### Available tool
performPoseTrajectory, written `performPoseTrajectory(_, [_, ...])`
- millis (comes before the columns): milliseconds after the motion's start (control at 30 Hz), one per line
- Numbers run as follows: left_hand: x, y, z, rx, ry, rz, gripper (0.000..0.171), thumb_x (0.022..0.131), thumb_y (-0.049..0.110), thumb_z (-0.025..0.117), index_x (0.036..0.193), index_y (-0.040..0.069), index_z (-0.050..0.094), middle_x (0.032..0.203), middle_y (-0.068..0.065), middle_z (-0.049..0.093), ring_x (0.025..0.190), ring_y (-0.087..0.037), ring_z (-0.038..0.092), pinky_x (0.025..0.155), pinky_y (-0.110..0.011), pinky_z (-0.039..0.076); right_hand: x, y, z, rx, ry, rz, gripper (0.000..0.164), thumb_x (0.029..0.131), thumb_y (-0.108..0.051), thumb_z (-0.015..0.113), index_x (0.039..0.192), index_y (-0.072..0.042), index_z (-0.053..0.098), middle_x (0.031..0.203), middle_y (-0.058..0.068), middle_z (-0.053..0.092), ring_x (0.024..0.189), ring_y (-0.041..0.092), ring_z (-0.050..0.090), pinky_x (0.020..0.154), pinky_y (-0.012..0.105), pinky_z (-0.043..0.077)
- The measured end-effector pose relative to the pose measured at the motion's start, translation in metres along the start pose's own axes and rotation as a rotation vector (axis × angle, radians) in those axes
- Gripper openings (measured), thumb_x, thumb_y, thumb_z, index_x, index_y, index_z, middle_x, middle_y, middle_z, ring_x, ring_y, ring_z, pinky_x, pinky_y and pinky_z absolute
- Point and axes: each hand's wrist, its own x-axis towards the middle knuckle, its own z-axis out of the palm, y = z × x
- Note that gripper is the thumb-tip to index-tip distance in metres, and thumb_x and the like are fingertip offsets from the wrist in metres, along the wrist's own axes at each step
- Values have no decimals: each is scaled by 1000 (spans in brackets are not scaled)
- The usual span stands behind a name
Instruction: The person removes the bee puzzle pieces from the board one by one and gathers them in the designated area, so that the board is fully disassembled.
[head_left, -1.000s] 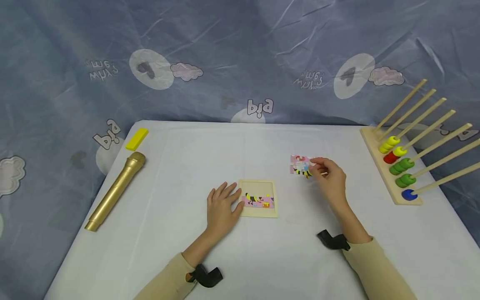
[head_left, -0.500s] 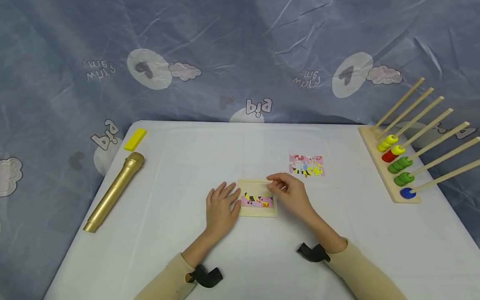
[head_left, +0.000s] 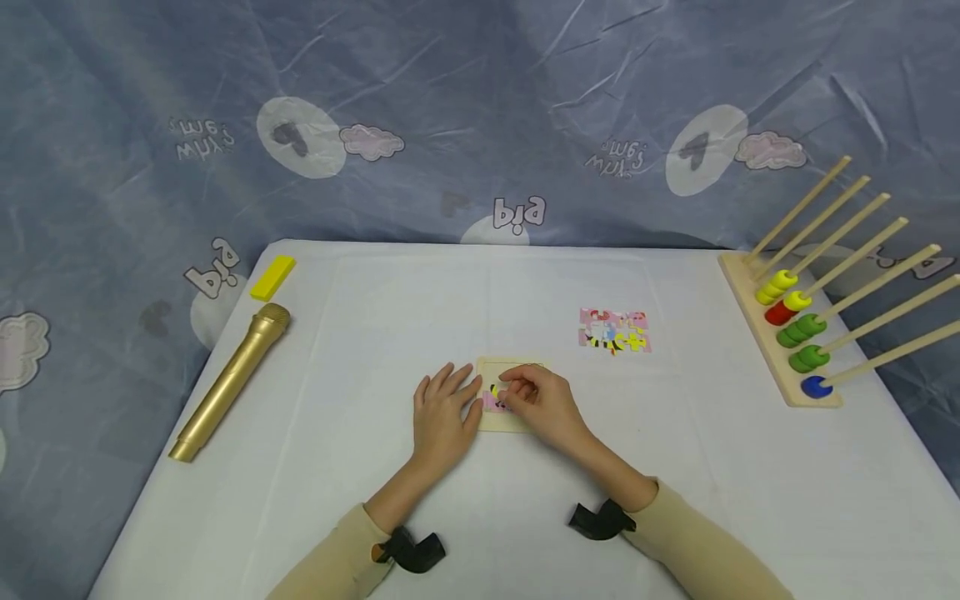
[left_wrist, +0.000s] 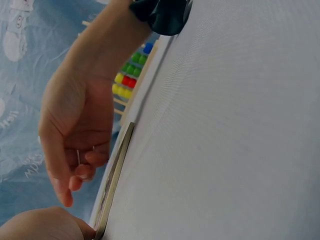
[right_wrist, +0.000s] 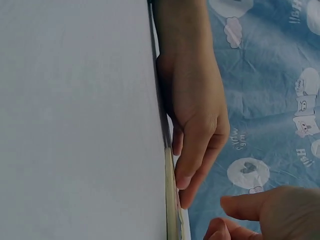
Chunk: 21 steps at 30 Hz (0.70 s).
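A wooden puzzle tray [head_left: 510,425] with a pink, bee-patterned strip of puzzle pieces [head_left: 491,402] lies mid-table. My left hand [head_left: 444,421] rests flat beside its left edge, fingers spread and thumb at the rim. Above the tray, my right hand [head_left: 547,407] is bent with thumb and index finger close together, covering the tray's right part. Thin pale edges, seemingly of a small puzzle piece [left_wrist: 78,157], show between its fingers in the left wrist view; most of that piece is hidden. Loose puzzle pieces [head_left: 600,329] lie grouped behind, to the right.
A gold microphone [head_left: 232,379] and a yellow block [head_left: 273,277] lie on the left side of the white-covered table [head_left: 375,317]. At the right edge stands a wooden peg counter [head_left: 780,333] with coloured beads and long slanting rods.
My right hand has moved left and toward me, from the loose pieces to over the tray, uncovering the group's right part. My left hand has stayed in place.
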Motion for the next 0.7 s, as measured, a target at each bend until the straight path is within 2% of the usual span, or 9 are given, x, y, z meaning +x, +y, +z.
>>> performPoseTrajectory(267, [0,1,-1,-4,5,2,32,90,20,65,121,13,70,137,-3,61,137,-30,45,112,-58,26,0,11,9,-38,-6,-23,20,78,-1,78,97,1,71,74,3,61,62,6,52,58,18,46])
performPoseTrajectory(567, [0,0,-2,-5,7,5,32,91,21,64,121,13,71,137,-3,61,137,-30,45,112,-58,26,-1,13,13,-180,-9,-109,20,75,-4,80,93,-1,72,73,2,58,63,8,50,58,19,43])
performPoseTrajectory(700, [0,0,0,-3,25,16,31,90,21,65,119,12,71,136,-4,62,135,-31,46,111,-59,27,-2,12,14,-263,-23,-112,22,74,-6,81,93,-3,72,71,-1,53,63,7,45,58,20,39])
